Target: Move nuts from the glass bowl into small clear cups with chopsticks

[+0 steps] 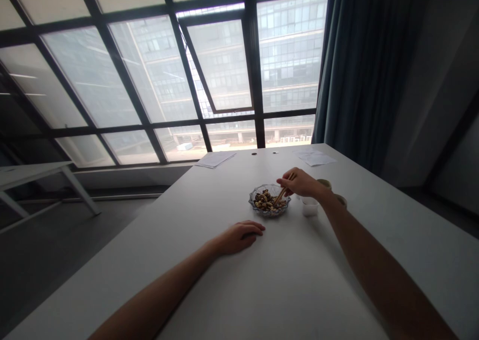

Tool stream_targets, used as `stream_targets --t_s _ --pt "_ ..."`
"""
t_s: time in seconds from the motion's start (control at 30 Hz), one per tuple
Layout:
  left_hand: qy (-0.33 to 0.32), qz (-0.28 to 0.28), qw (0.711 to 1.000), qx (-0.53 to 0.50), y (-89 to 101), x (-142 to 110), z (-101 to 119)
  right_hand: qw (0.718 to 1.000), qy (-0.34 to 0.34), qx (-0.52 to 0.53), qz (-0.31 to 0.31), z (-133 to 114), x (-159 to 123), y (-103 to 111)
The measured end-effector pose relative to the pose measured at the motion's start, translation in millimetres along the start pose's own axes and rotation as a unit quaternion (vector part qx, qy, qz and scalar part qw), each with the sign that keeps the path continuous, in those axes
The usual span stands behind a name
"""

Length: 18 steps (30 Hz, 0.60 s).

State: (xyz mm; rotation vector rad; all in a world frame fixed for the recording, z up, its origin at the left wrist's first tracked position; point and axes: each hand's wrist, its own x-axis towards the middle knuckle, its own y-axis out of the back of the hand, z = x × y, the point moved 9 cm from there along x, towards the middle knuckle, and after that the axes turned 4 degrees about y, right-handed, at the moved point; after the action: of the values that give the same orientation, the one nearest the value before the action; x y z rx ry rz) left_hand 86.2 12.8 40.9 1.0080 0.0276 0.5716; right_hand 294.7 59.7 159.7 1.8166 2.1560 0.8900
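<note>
My right hand (298, 181) grips a pair of wooden chopsticks (285, 189), whose tips reach down into a clear glass bowl (256, 210) with a scalloped rim. Inside the bowl lies a mix of nuts or beans (265, 199) in light and dark brown; their exact kinds are too small to tell. Whether the tips pinch a piece cannot be made out. My left hand (241, 236) rests on the white table just in front of the bowl, not touching it, with its fingers loosely stretched and holding nothing.
Beside the bowl stands a small white cup (310, 208). Two round greenish containers (325, 183) are partly hidden behind my right wrist. Paper sheets (216, 159) lie at the far left of the table (179, 260), with more papers (318, 157) at the far right. Windows and a dark curtain (359, 105) are beyond.
</note>
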Motion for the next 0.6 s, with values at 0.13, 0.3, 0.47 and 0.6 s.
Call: stream_targets --t_s 0.13,0.3,0.47,0.6 --pt "0.001 -0.003 1.0 0.002 -1.6 4 1 1.0 -0.007 -0.01 0.008 7 3 -4" --pt "0.001 -0.003 1.0 0.001 -2.5 5 0 0.999 -0.013 -0.015 0.032 11 5 0" --pt "0.005 -0.005 1.0 0.001 -2.0 2 -1 0.999 0.001 0.0 0.038 3 2 7" --pt "0.003 -0.003 1.0 0.002 -1.4 0 -5 1.0 -0.003 0.011 0.014 0 -1 12"
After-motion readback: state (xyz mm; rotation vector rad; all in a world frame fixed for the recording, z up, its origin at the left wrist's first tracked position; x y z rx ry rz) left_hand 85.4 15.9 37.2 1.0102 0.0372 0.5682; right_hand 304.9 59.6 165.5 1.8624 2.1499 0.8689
